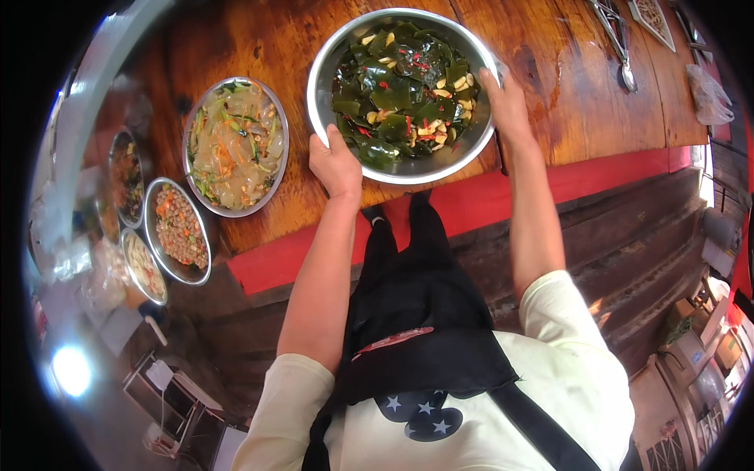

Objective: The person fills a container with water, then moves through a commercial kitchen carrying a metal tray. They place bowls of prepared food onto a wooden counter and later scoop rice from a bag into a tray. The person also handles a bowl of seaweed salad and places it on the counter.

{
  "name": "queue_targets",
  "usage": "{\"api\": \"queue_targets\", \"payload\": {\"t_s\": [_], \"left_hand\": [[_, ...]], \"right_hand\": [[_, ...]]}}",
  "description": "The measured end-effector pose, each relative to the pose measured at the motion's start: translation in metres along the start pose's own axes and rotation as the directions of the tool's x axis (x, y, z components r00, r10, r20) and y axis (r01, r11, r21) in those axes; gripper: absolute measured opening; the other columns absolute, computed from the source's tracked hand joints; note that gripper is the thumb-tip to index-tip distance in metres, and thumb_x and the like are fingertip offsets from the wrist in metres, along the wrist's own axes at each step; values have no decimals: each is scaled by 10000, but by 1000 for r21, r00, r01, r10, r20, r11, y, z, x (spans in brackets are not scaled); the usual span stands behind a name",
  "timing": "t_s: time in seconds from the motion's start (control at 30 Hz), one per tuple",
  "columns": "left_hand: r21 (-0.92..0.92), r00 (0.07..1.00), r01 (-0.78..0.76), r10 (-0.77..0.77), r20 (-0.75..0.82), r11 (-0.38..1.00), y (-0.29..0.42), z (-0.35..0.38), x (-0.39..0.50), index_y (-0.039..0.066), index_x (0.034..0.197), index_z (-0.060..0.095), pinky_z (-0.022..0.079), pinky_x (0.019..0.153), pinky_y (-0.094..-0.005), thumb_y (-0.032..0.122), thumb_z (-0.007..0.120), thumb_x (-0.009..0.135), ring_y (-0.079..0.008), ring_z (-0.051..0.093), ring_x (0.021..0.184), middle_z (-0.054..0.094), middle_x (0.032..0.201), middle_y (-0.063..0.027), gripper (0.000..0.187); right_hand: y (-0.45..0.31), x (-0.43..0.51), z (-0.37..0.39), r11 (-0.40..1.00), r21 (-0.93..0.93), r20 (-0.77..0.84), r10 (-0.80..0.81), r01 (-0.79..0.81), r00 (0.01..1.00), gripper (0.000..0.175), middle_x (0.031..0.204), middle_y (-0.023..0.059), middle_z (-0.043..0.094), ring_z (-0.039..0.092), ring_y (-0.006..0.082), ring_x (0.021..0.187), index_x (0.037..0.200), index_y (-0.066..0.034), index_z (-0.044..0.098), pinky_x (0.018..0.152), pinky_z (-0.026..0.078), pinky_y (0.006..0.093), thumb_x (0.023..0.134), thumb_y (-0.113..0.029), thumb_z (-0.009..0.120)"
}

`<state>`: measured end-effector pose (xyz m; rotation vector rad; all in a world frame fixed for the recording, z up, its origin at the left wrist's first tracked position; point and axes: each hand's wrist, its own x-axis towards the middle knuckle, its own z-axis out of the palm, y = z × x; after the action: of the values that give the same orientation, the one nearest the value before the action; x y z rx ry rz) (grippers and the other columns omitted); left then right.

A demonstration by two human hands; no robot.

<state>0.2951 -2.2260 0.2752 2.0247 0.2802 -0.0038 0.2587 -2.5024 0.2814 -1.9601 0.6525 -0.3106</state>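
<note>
A large round stainless steel bowl (321,65) is at the top centre, over the wooden table (577,118). In it lie dark green kelp pieces (386,88) with garlic and red chili. My left hand (339,162) grips the bowl's near left rim, thumb on top. Around the right side of the rim my right hand (505,103) is closed, its fingers partly hidden beneath. Whether the bowl rests on the table or is slightly raised, I cannot tell. Left of it stands a metal bowl (285,156) of translucent noodle salad with carrot strips and greens.
Farther left are a metal bowl of peanuts (181,226), a bowl of pale food (144,266) and a bowl of mixed dark food (126,176). Tongs (609,23), a spoon (629,76), a white dish (652,20) and a plastic bag (708,94) lie at right. Red cloth hangs along the table's near edge.
</note>
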Motion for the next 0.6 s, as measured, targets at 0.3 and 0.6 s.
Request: {"api": "queue_targets", "payload": {"t_s": [0.3,0.6], "left_hand": [[-92,992,100,-107,-69,991,13,6,-73,-59,906,512,459,629,-383,223,529,967,-233,564,636,589,747,-175,289],[-31,971,187,-180,160,982,-12,-19,-44,-95,1085,473,452,855,-443,444,628,878,-407,609,971,628,992,-284,598]], "right_hand": [[-30,-194,79,886,319,88,325,-336,942,399,1033,173,628,576,215,969,1220,70,508,875,451,344,978,-247,523],[-39,-125,19,730,462,283,417,-504,864,306,610,66,532,548,171,470,1002,-12,504,424,480,298,893,-260,645]]}}
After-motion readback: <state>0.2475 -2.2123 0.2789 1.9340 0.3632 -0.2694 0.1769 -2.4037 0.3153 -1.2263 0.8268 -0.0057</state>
